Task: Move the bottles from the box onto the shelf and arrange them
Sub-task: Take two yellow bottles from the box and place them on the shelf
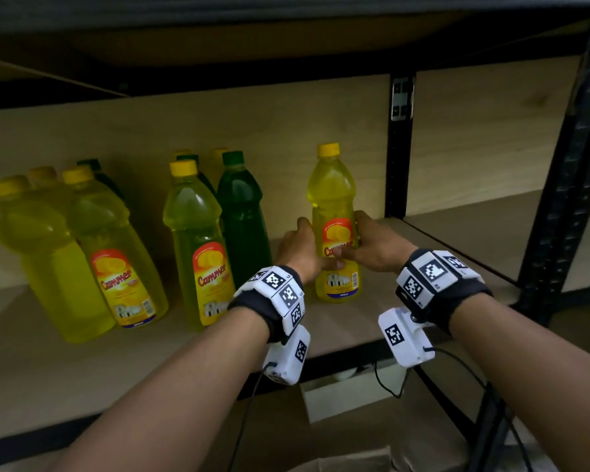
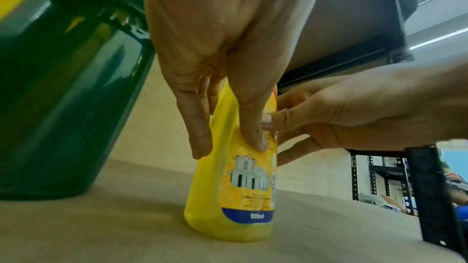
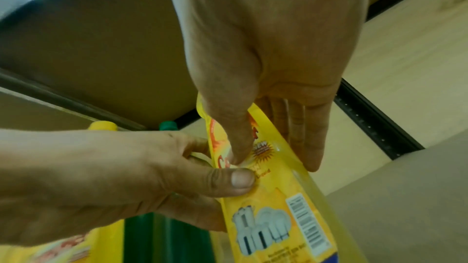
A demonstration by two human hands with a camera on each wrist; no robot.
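A yellow bottle (image 1: 332, 199) with a yellow cap and an orange label stands upright on the wooden shelf (image 1: 82, 369), right of the other bottles. Both hands hold it at label height. My left hand (image 1: 302, 245) grips its left side, thumb on the front. My right hand (image 1: 372, 247) grips its right side, its thumb meeting the left thumb on the label. In the left wrist view my left hand (image 2: 225, 127) clasps the bottle (image 2: 228, 197), whose base rests on the board. The right wrist view has my right hand (image 3: 276, 159) round the bottle (image 3: 278, 217).
A green bottle (image 1: 242, 216) and a yellow bottle (image 1: 198, 240) stand just left of the held one, with several more yellow and green bottles (image 1: 82, 240) farther left. Black uprights (image 1: 401, 148) (image 1: 559, 199) bound the bay on the right. A cardboard box (image 1: 338, 461) lies below.
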